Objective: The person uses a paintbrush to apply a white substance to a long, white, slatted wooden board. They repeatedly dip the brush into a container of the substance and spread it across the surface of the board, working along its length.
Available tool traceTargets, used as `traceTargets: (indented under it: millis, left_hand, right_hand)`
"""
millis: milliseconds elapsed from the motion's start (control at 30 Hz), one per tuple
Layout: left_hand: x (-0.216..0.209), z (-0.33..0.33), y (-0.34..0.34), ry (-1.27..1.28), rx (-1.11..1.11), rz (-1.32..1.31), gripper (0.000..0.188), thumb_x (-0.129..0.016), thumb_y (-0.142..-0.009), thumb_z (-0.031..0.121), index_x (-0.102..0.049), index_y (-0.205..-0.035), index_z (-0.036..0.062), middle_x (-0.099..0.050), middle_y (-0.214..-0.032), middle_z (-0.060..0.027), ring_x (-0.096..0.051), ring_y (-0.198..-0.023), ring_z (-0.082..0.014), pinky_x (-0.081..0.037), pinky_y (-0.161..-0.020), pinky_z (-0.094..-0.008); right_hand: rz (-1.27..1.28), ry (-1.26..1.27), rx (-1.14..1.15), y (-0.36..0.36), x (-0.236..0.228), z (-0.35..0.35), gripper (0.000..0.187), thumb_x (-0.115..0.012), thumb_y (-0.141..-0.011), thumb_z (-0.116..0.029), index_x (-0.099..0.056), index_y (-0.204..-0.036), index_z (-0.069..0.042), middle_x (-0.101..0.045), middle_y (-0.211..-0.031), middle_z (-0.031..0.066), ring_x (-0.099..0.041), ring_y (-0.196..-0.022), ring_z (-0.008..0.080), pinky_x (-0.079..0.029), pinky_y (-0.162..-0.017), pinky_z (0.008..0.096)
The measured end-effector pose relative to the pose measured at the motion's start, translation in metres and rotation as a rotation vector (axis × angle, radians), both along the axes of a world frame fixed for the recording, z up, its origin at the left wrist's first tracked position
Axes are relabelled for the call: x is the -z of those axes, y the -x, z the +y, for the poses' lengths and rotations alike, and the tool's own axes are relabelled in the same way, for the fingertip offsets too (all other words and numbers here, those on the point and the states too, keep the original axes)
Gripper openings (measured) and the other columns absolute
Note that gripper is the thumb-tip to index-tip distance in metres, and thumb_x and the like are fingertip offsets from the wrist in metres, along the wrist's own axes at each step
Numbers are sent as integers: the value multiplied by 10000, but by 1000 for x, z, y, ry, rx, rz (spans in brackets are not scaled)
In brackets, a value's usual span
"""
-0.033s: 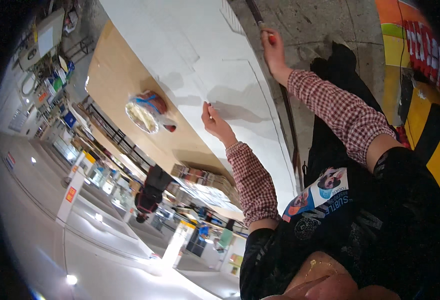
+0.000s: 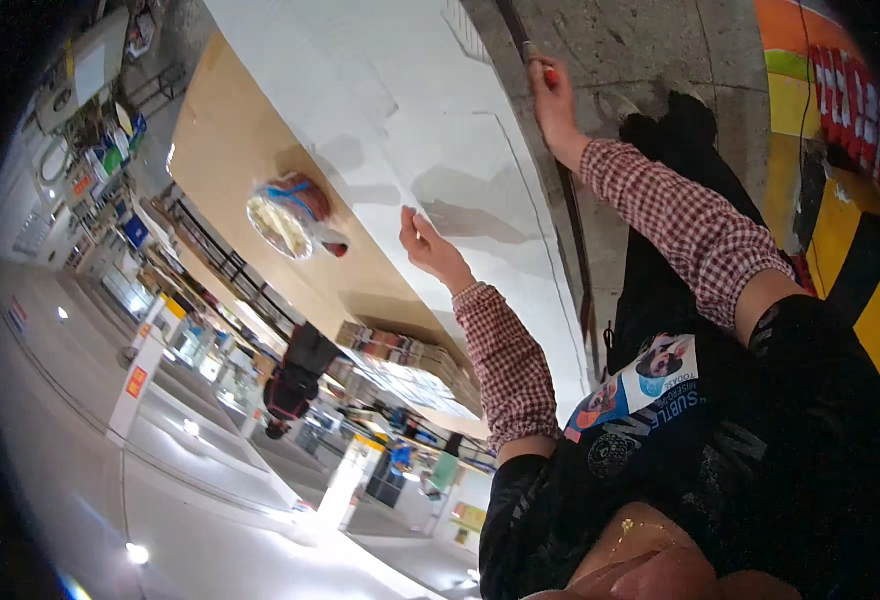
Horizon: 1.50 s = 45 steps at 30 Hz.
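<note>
My left hand (image 2: 436, 254) hovers over a white sheet (image 2: 360, 110) on the table, thumb and forefinger pinched together. What they hold, if anything, is too small to make out. Its shadow falls on the sheet, near thin dark lines. Beyond the sheet's far right edge, my right hand (image 2: 557, 105) is closed round a small tool with a red part (image 2: 550, 75) and a greyish tip. Most of that tool is hidden by the fingers. A clear plastic bag (image 2: 288, 215) with pale and reddish-brown contents rests on the bare tan tabletop (image 2: 230, 130), left of my left hand.
Bundled stacks (image 2: 410, 365) lie on the table's lower edge. A person in dark clothes (image 2: 295, 380) is in the background. Concrete floor (image 2: 650, 50) lies beyond the table's right edge. At far right are a yellow-and-black striped barrier (image 2: 860, 270) and red-and-white items (image 2: 855, 110).
My left hand has shifted slightly left, and the small white bit by its fingertips no longer shows. My right hand has moved slightly to the right, still closed round the tool.
</note>
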<state>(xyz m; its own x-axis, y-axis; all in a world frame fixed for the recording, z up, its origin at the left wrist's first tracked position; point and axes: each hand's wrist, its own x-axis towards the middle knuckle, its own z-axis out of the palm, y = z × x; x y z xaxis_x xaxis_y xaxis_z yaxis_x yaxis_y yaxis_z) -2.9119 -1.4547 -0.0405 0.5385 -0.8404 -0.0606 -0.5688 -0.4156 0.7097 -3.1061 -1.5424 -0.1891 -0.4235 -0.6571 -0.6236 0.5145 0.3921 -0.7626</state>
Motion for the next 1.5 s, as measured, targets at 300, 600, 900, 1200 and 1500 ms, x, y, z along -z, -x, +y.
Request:
traceTargets:
  millis: [300,600,900,1200,1500]
  left_hand:
    - [-28,219,148,53,-635,-23,370,-404,-1047,220,-476,-1326,-12,-556,-1232,-141,-526,-1138,-241,-442,-972,-400]
    - [19,304,240,254,-1036,1470,593,-461,-933,-1,-243,-1484,-23,-291,-1523,-174,-318,-1389,-302,-339,-1125,-383]
    - [31,287,148,-211,-397,1092,578,-394,-867,-16,-370,-1444,-41,-367,-1517,-141,-311,-1423,-271,-261,-1154,-362]
    - [47,298,115,-341,12,702,570,-471,-884,98,-408,-1439,-12,-402,-1495,-168,-339,-1409,-294,-261,-1149,-370]
    - [63,331,139,-413,103,664,457,-481,-944,132,-488,-1392,44,-516,-1406,-154,-468,-1311,-301,-375,-1080,-373]
  right_hand:
    - [-180,-216,7,-26,-12,34,295,-536,-1003,-316,-526,-1142,-57,-519,-979,64,-510,-896,184,-428,-840,340]
    - [-190,-95,42,44,-22,83,185,-562,-995,-245,-504,-1050,-79,-495,-943,9,-462,-831,134,-424,-749,308]
    - [-156,88,-112,96,-38,115,268,-588,-981,-252,-502,-1154,-66,-528,-1063,48,-532,-958,191,-475,-877,324]
    - [-9,121,-185,143,-66,116,403,-572,-983,-239,-409,-1299,-50,-469,-1308,129,-527,-1197,278,-465,-1039,404]
    - [-103,244,-468,202,-13,112,424,-506,-995,-152,-374,-1369,-2,-447,-1382,171,-524,-1210,268,-445,-1030,348]
